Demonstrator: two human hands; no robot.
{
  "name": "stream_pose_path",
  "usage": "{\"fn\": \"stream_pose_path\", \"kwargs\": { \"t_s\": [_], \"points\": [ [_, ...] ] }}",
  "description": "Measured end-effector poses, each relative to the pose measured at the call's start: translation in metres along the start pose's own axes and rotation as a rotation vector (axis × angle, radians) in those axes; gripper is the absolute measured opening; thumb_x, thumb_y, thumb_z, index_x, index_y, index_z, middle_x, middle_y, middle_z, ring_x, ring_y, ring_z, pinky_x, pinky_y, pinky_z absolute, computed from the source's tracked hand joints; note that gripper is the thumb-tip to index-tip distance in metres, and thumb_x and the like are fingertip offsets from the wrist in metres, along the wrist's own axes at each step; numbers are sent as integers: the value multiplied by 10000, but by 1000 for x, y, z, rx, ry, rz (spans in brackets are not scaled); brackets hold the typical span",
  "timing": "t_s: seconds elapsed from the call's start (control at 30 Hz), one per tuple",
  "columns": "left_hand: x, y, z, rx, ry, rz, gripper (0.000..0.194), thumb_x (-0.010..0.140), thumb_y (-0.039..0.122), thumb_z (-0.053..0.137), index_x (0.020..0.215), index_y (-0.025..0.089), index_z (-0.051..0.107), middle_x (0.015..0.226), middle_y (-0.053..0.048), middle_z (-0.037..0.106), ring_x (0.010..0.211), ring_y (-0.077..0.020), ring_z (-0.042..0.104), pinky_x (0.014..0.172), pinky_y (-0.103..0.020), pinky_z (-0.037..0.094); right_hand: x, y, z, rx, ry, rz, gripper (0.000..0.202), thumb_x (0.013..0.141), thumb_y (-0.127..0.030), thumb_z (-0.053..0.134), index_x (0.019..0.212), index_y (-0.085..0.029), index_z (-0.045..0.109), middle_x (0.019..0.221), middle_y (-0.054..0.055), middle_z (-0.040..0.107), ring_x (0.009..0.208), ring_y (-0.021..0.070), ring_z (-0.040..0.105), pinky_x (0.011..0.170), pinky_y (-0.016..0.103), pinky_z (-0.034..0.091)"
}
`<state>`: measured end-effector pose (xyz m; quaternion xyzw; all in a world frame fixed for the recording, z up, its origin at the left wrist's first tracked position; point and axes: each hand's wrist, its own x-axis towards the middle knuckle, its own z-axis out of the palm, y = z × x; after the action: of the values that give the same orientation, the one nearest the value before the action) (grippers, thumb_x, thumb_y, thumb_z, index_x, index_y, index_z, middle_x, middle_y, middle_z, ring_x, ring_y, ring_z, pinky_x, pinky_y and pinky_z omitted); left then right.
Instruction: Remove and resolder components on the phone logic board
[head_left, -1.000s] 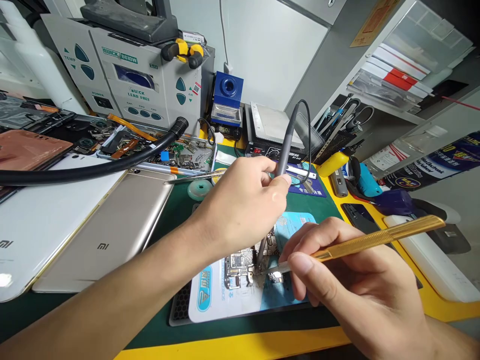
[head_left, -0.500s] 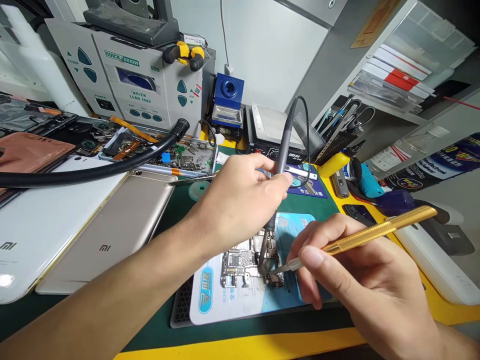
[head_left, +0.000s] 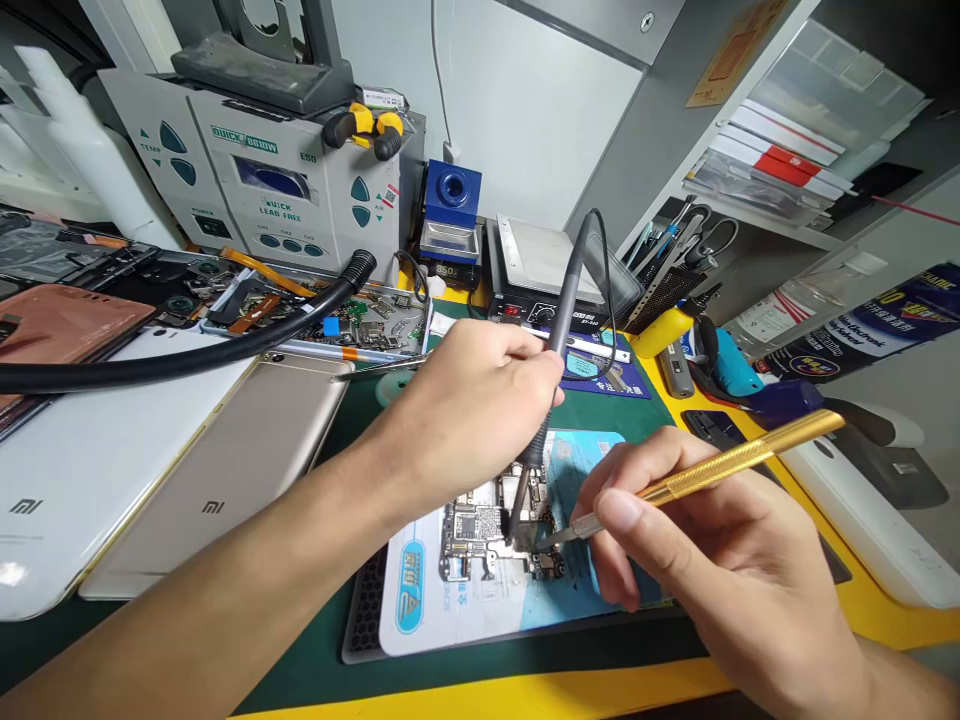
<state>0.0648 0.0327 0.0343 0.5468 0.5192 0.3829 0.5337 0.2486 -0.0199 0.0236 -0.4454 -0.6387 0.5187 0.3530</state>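
My left hand (head_left: 487,410) is closed around the handle of a soldering iron (head_left: 568,295), whose dark tip points down at a phone circuit board (head_left: 476,525). Between the fingers of my right hand (head_left: 697,550) is a craft knife (head_left: 720,468) with a gold knurled handle. Its blade reaches the right part of the board, close to the iron's tip; whether either tip touches the board I cannot tell. Beneath the board lies a white and blue work pad (head_left: 495,615). My left hand and the iron hide the board's upper part.
A grey hot-air station (head_left: 255,180) stands at the back left, its black hose (head_left: 225,350) running across phones (head_left: 217,480) on the left. Behind the work sits a small heating plate (head_left: 536,255). Bottles, including a yellow one (head_left: 664,330), and tools line the right side.
The iron's tip has shifted slightly left over the board, and my left hand has moved a little with it. The knife stays at the board's right side. The whole view has shifted slightly.
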Motion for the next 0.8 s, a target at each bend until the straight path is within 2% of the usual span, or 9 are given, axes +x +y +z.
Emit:
{"fn": "stream_pose_path", "kwargs": {
  "t_s": [0.2,0.37,0.53,0.8],
  "points": [
    [0,0,1,-20,-6,16,136,893,306,579,852,187,634,435,84,414,324,-32,329,329,-189,219,-1,5,-1,-115,-70,-106,131,968,-216,626,839,-219,647,771,-10,608,613,109,604,529,210,506],
    [0,-2,3,-32,-7,28,116,892,289,577,909,186,628,466,86,417,345,-41,339,312,-191,228,-2,7,-1,-176,-90,-151,72,968,-187,617,948,-241,660,788,-8,626,664,129,609,574,227,518],
    [1,-2,4,-26,-5,27,118,883,291,583,918,191,634,484,86,443,355,-41,358,312,-182,253,0,6,1,-185,-61,-156,77,939,-168,655,931,-244,666,839,4,642,723,143,626,592,233,525],
    [1,-2,3,-6,28,21,123,865,288,609,914,189,661,488,90,476,335,-26,353,322,-177,270,-2,6,3,-212,-82,-229,107,936,-131,644,978,-228,631,864,17,642,762,156,649,583,245,536]
  ]
}}
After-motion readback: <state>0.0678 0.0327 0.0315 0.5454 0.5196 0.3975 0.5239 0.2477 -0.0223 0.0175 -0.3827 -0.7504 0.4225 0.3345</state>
